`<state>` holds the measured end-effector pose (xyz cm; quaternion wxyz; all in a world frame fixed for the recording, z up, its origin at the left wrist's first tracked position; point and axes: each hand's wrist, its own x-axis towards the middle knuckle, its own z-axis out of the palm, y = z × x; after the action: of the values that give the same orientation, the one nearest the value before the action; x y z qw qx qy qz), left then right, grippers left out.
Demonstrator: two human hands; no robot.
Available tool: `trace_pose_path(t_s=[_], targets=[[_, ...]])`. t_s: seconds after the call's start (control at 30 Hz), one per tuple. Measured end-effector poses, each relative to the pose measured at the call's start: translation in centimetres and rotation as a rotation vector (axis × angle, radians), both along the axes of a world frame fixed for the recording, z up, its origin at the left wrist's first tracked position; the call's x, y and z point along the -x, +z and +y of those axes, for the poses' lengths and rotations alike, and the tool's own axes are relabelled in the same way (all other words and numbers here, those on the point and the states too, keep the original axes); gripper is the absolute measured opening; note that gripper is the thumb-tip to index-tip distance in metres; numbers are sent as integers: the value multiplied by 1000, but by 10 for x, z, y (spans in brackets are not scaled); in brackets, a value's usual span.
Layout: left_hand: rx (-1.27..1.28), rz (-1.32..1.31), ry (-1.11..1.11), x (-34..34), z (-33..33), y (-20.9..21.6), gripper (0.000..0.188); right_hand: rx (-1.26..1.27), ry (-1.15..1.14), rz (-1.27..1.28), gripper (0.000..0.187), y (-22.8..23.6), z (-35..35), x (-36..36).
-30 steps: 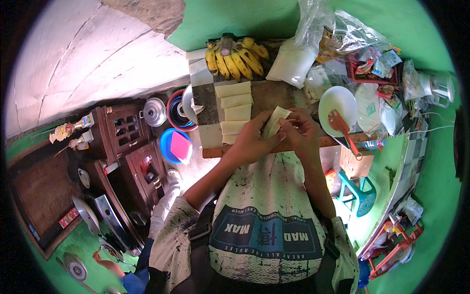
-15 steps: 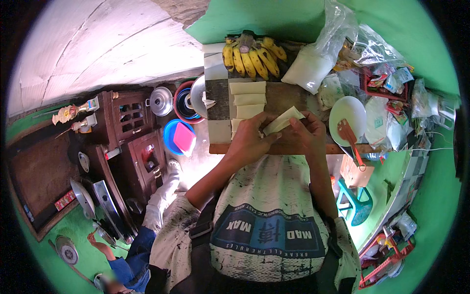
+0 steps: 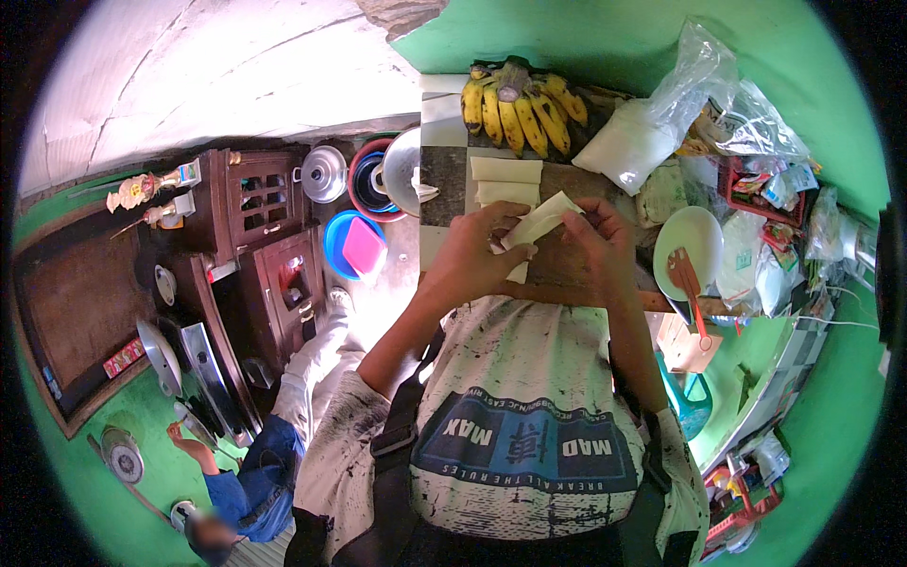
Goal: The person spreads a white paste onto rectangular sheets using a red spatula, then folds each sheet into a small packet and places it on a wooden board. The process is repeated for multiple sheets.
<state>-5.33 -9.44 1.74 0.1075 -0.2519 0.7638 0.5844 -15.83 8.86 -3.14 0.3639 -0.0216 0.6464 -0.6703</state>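
Note:
Between my two hands is a pale, flat folded wrapper (image 3: pixel 543 219), tilted above the wooden board (image 3: pixel 576 189). My left hand (image 3: pixel 480 253) pinches its left end between thumb and fingers. My right hand (image 3: pixel 607 242) grips the other end, with the thumb on top. Similar folded wrappers (image 3: pixel 506 170) lie in a column on the table, and my left hand hides some of the nearer ones. Beyond them rests a bunch of yellow bananas (image 3: pixel 518 115). To the right of my right hand stands a white bowl (image 3: pixel 701 230) with a reddish-brown spatula (image 3: pixel 682 271) in it.
A clear bag of white powder (image 3: pixel 619 156) and other plastic packages fill the back right, around a red basket (image 3: pixel 756 194). Pots and basins (image 3: pixel 342 244) are left of the table. Another person (image 3: pixel 260 491) is at lower left, near a dark wooden cabinet (image 3: pixel 255 203).
The view has shifted, so the table sits farther right in the picture. Both hands, still gripping the wrapper, have moved left over the table, toward the column of wrappers.

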Motion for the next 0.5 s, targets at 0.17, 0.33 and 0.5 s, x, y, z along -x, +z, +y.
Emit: trace_pose_path(t_s=[0.17, 0.33, 0.5], targets=[[81, 30, -10, -2, -13, 0, 39, 20, 89, 6, 19, 2, -7, 10], [99, 42, 23, -6, -17, -9, 36, -7, 139, -17, 18, 4, -13, 14], [74, 16, -16, -3, -23, -12, 41, -70, 170, 208, 36, -3, -15, 9]])
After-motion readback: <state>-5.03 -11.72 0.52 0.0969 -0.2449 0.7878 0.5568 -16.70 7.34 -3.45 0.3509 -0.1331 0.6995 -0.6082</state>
